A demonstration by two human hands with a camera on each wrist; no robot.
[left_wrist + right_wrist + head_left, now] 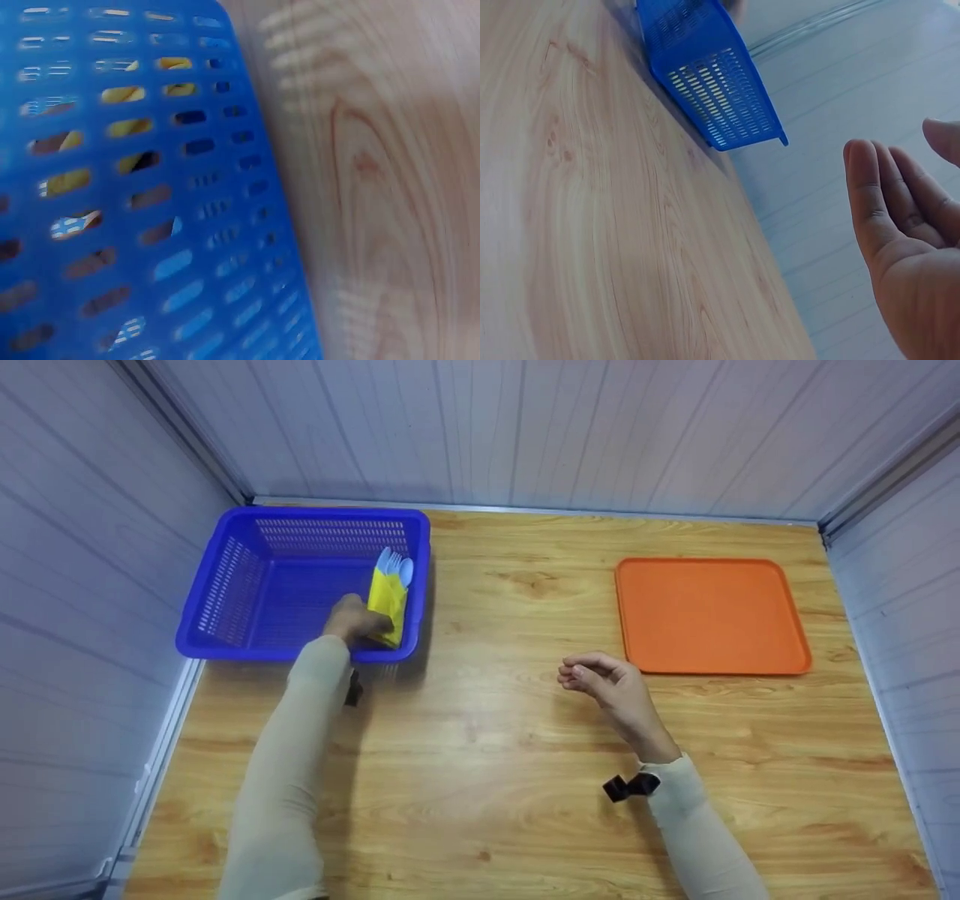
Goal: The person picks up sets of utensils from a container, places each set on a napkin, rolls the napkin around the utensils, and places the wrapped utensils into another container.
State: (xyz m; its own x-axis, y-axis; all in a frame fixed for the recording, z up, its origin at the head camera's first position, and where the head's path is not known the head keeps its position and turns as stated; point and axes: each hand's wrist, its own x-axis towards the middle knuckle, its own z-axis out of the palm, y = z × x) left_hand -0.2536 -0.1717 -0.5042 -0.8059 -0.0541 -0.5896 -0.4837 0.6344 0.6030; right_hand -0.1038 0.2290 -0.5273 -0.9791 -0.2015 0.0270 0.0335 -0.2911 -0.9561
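A yellow napkin bundle [388, 604] with a light blue knife, fork and spoon [394, 565] sticking out of its top lies at the right end of the blue basket [304, 652]. My left hand [356, 619] reaches over the basket's near wall and grips the lower part of this bundle; its fingertips are partly hidden. In the left wrist view the basket's slotted wall [172, 225] covers most of the scene, with bits of yellow and of the hand showing through the slots. My right hand [607, 682] hovers over the table, fingers loosely bent, holding nothing.
An orange tray [712, 615] lies flat at the right of the wooden table [480, 780], just beyond the right hand. Pale panel walls [525, 435] close off the back and both sides. The basket stands at the back left, near the wall.
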